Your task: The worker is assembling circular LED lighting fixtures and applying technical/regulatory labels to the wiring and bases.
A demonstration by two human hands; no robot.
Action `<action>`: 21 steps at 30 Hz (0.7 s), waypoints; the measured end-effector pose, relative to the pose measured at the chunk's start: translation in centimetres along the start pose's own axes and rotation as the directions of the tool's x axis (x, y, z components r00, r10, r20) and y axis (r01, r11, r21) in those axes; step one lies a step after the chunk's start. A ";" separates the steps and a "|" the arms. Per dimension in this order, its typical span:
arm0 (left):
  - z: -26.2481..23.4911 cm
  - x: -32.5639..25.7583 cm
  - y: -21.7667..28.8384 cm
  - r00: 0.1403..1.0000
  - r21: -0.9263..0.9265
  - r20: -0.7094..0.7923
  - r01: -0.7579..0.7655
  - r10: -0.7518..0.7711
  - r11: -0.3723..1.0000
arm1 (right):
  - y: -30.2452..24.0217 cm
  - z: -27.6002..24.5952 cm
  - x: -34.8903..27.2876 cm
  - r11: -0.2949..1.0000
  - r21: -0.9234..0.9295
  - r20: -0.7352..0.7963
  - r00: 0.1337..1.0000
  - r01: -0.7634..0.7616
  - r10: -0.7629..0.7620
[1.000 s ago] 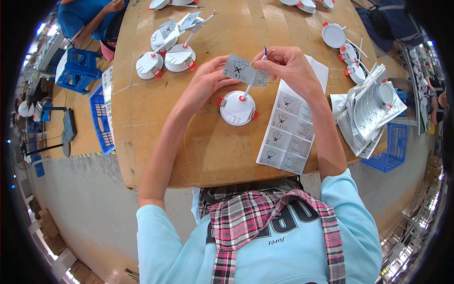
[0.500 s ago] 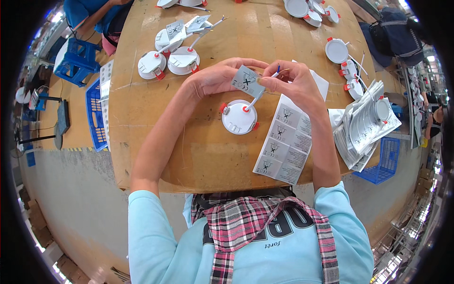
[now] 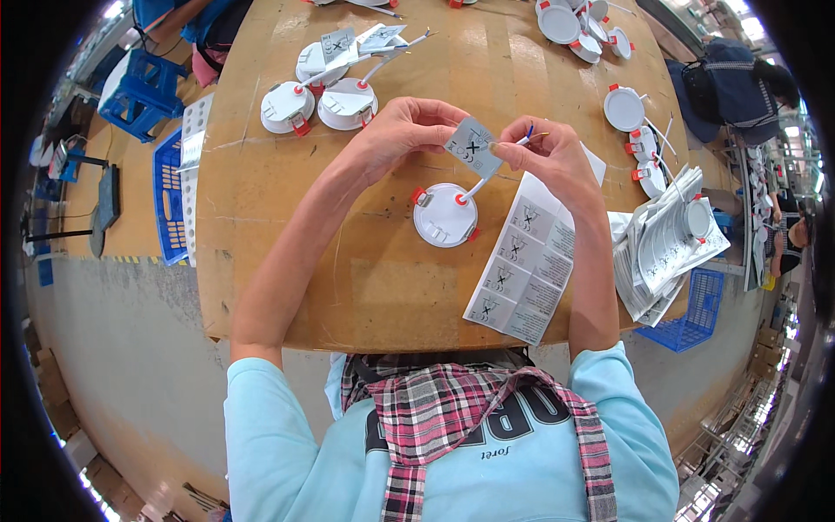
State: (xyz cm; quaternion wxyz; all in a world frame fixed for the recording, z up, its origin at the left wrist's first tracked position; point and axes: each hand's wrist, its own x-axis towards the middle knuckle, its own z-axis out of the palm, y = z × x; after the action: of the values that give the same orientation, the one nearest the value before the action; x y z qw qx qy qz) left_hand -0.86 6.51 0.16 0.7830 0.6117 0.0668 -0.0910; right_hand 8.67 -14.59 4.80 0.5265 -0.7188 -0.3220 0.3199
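A round white downlight [image 3: 445, 222] with red-tipped spring clips lies back side up on the table in front of me. Its white cable [image 3: 481, 184] rises to the right hand, and stripped blue and brown wire ends stick out past the fingers. My left hand [image 3: 409, 135] pinches a small grey printed label [image 3: 470, 143] by its left edge. My right hand [image 3: 550, 161] grips the cable between thumb and fingers, its thumb at the label's right edge. Beneath my right forearm lies a sheet of grey labels [image 3: 513, 252], partly covered by it.
Several downlights [image 3: 348, 104] with cables stand at the far left, some with labels. More white lamps [image 3: 624, 109] lie at the right and far right. A stack of printed sheets [image 3: 657, 252] leans at the table's right edge. Blue baskets [image 3: 171, 200] flank the table; a person [image 3: 731, 78] sits far right.
The label has turned slightly and sits a little further right, against the cable. My left fingers have shifted to its edge. The whole view has moved slightly; the downlight still lies on the table.
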 end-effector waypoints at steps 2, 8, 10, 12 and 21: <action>0.4 -0.3 0.2 1.000 0.006 -0.029 -0.006 0.007 1.000 | 0.1 -0.1 0.0 1.000 -0.004 0.008 1.000 -0.008 0.008; 1.5 -0.9 0.7 0.988 0.058 -0.136 -0.067 0.074 0.996 | 0.4 -0.3 0.2 0.999 0.031 0.037 0.999 -0.016 0.015; 1.5 -1.2 0.8 0.989 0.065 -0.144 -0.006 0.015 0.998 | 0.9 -0.5 0.3 0.999 0.047 0.058 0.998 -0.014 0.011; 1.2 -1.1 0.5 0.992 0.067 -0.130 0.012 -0.004 0.998 | 1.3 -0.6 0.5 0.991 0.134 0.093 0.995 0.032 -0.045; 1.3 -0.7 0.2 0.995 -0.031 -0.099 -0.009 0.006 0.999 | 1.5 -0.7 0.6 0.995 0.103 0.083 0.996 0.019 -0.027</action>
State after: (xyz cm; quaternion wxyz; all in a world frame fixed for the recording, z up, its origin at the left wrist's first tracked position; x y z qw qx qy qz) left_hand -1.48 5.33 0.86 0.7884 0.6035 0.1048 -0.0565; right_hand 9.74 -14.79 3.48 0.5521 -0.6731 -0.3355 0.3600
